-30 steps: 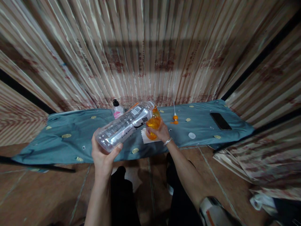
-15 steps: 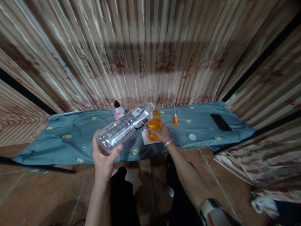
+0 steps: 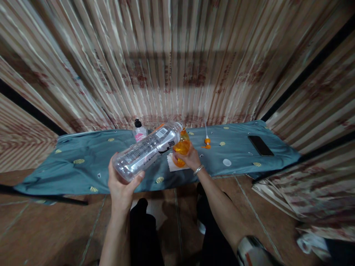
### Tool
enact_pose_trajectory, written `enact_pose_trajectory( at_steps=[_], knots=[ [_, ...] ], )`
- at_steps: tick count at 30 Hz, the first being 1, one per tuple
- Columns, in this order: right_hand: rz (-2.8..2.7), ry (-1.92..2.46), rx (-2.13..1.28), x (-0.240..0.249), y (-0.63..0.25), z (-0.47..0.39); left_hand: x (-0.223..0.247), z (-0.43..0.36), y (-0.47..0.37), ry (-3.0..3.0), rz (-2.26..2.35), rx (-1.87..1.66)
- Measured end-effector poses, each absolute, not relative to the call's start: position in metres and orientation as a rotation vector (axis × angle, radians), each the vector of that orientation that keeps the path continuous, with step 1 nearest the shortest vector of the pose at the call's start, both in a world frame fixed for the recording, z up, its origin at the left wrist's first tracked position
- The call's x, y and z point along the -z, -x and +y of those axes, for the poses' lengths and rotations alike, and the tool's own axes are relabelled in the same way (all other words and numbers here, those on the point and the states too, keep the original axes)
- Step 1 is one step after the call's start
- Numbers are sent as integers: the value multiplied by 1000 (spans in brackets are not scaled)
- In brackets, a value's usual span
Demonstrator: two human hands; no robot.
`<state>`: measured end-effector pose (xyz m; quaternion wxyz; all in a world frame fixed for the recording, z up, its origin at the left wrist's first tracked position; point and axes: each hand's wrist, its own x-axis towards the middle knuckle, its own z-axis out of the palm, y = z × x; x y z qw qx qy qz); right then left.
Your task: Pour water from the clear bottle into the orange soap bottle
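Observation:
My left hand [image 3: 123, 184] is closed round the base of a large clear plastic bottle [image 3: 146, 149]. The bottle is tilted, its neck to the upper right at the mouth of an orange see-through bottle [image 3: 181, 145]. My right hand [image 3: 190, 157] grips the orange bottle, which leans slightly over a white paper [image 3: 173, 167] with a scalloped edge. Whether liquid runs between the two mouths I cannot make out. To the right, an orange pump head [image 3: 207, 142] lies upside down, its pale tube [image 3: 206, 129] pointing up.
A small clear bottle with a black cap and pink label [image 3: 139, 133] stands behind the large bottle. A white disc [image 3: 226, 162] and a black phone [image 3: 260, 145] lie right on the blue cloth [image 3: 91, 147]. Striped curtains [image 3: 177, 66] and black poles [image 3: 305, 77] surround it.
Almost nothing differs. Both hands hold the same bottles at nearly the same tilt, and the view has shifted very slightly.

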<state>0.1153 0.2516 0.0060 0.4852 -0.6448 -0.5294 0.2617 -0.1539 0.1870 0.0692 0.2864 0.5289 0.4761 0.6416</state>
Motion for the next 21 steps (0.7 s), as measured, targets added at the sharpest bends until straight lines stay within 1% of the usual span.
enact_pose_trajectory(
  at_steps=[21],
  knots=[
    [-1282,1565,-658,-8,-115,251,-73,186,154,-1306,1301,-1685]
  ],
)
